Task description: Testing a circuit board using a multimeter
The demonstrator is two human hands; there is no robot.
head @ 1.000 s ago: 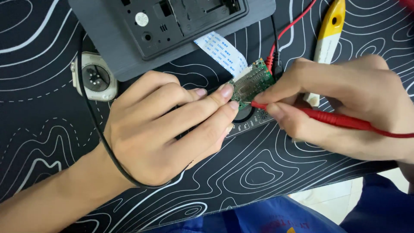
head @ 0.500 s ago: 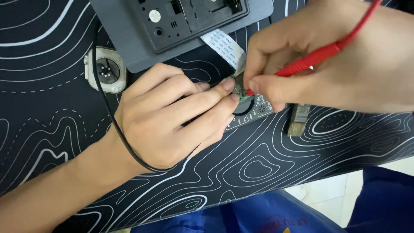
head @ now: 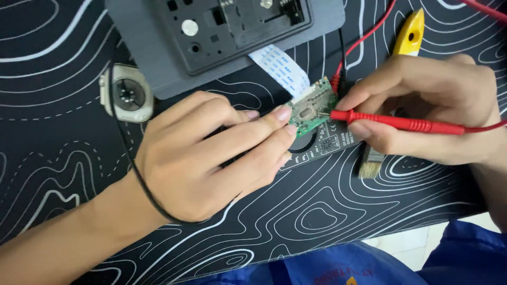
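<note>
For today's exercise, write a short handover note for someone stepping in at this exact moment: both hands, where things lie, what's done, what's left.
Left hand: fingertips steady the small green circuit board, joined by a white ribbon cable to the grey device.
Right hand: holds the red probe, tip on the board.
Done: board held, probe placed.
Left: other points appear unprobed; a black probe can't be seen.

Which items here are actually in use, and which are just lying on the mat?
In use:
- left hand steadying the small green circuit board
- right hand holding the red probe, tip on the board
- white ribbon cable running from the board to the grey device
- black meter under the board

Lying about:
- watch body
- brush
- yellow tool
</note>
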